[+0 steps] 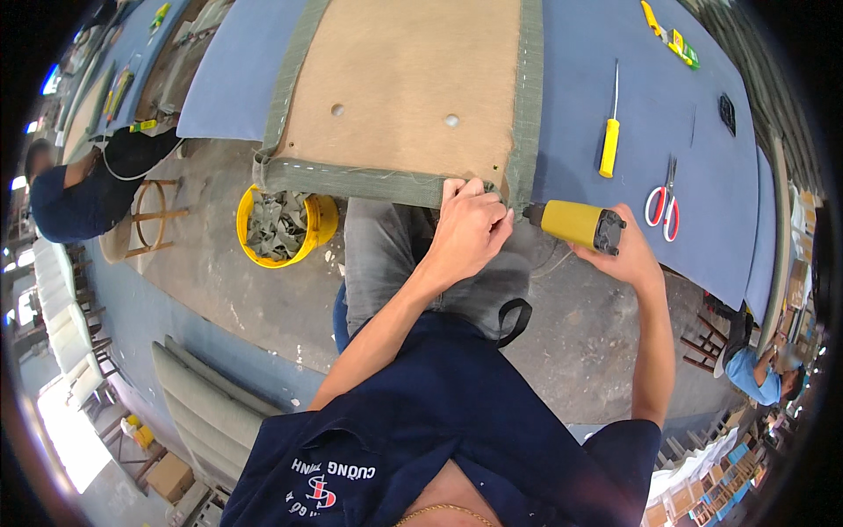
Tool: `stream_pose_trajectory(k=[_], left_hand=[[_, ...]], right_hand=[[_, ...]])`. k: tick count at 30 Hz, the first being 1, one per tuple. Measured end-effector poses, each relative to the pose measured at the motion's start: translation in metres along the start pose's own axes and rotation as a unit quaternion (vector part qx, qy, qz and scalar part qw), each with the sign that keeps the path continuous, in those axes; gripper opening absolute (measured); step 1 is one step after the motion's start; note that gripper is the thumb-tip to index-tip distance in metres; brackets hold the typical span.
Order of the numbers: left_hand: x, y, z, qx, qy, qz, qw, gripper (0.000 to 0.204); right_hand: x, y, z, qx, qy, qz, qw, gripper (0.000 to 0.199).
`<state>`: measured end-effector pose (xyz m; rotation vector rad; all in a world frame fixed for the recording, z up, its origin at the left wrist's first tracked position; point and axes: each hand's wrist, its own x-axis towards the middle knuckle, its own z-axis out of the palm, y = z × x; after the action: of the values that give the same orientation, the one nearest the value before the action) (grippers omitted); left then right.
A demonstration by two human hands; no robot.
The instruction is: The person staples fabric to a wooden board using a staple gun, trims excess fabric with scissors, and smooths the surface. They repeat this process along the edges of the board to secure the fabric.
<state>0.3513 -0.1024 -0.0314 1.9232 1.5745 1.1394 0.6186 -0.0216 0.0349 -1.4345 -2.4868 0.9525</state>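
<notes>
A wooden panel [395,83] with grey-green fabric [351,178] folded over its edges and stapled down lies in front of me, overhanging the blue table. My left hand [472,227] is closed at its near right corner, fingers pinching the folded fabric. In my right hand [637,255] is a yellow staple gun [571,221], its nose pointed left at that same corner. The nose is close to the fabric edge; whether it touches I cannot tell.
On the blue table [571,114] to the right lie a yellow-handled screwdriver [609,145], red-and-white scissors [671,206], a yellow cutter [650,18] and a small green-yellow box [681,49]. A yellow bucket [327,220] of fabric scraps stands below left. Other people sit at far left and right.
</notes>
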Motion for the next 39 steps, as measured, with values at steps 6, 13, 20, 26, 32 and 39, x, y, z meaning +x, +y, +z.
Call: stream_pose_trajectory(k=[6, 13, 20, 26, 32, 39], left_hand=[[0.000, -0.001, 0.004, 0.018, -0.007, 0.011, 1.000, 0.031], [-0.001, -0.001, 0.006, 0.046, 0.035, 0.053, 0.997, 0.032], [-0.005, -0.012, 0.015, 0.059, 0.103, 0.101, 0.988, 0.031], [-0.005, -0.014, 0.018, 0.075, 0.089, 0.119, 0.986, 0.030], [-0.009, -0.013, 0.010, 0.086, 0.073, 0.101, 0.988, 0.027], [-0.013, -0.008, 0.004, 0.052, 0.045, 0.063, 0.996, 0.024]], right_hand=[[0.010, -0.012, -0.006, -0.066, -0.015, -0.024, 0.997, 0.060], [0.005, -0.001, -0.006, -0.031, 0.007, -0.020, 0.999, 0.060], [0.030, -0.019, -0.017, -0.030, 0.019, -0.010, 0.999, 0.066], [0.034, -0.016, -0.008, -0.035, 0.033, -0.007, 0.999, 0.063], [0.022, -0.031, -0.039, -0.008, 0.041, 0.055, 0.998, 0.060], [0.049, 0.063, -0.094, -0.032, 0.207, 0.144, 0.967, 0.052]])
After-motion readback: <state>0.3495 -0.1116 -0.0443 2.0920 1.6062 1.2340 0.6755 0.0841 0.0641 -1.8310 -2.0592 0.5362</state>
